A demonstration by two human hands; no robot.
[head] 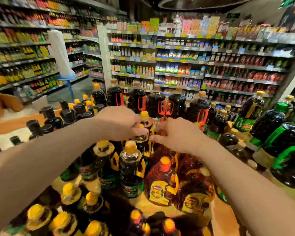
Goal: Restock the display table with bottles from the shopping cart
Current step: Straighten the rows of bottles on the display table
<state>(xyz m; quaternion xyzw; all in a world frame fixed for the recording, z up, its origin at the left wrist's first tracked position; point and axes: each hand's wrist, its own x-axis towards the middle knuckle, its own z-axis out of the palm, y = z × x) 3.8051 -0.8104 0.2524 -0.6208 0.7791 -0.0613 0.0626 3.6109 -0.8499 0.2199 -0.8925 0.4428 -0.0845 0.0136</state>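
The display table (pixel 144 207) is packed with dark sauce bottles. In the middle stands a yellow-capped bottle (pixel 144 115) with a yellow handle. My left hand (pixel 119 123) reaches in from the left and is closed around its neck. Coming from the right, my right hand (pixel 175 135) has its fingers curled, with thumb and fingertips at the bottle's handle side; its grip is hidden. More yellow-capped bottles (pixel 130 160) stand just in front, beside two large amber jugs (pixel 162 181). No shopping cart is in view.
Big black jugs with red handles (pixel 140 101) line the back of the table. Green-capped bottles (pixel 279 133) crowd the right and black-capped bottles (pixel 49 116) the left. Cardboard boxes (pixel 5 103) sit at far left by a blue stand (pixel 70 86). Stocked shelves (pixel 177 65) surround the aisle.
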